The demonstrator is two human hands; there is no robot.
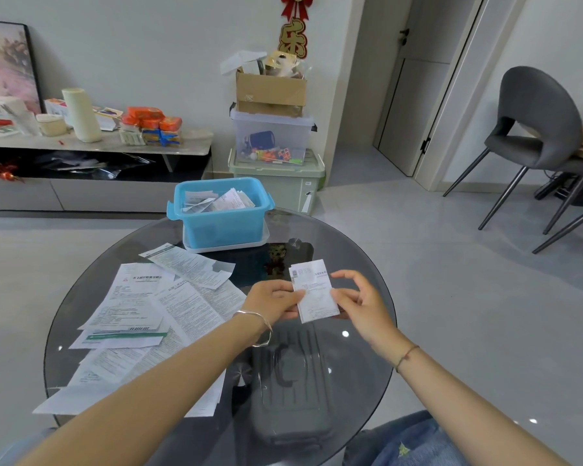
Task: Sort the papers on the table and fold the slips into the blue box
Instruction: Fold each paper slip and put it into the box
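Round dark glass makes up the table, and the blue box is set at its far edge, with folded slips lying inside it. Loose papers are spread in an overlapping heap across the left part of the tabletop. One slip is held in the air above the middle of the table, clear of the glass. Its left edge is pinched by the left hand and its right edge is pinched by the right hand, whose upper fingers are curled loosely above the paper. The slip's long axis is seen to run away from the body, leaning a little to the left, so the hands sit on its two long sides. A fold across that axis is judged to be the step in hand. The box lies ahead and to the left of the slip, so the left hand is judged the nearer one for the drop.
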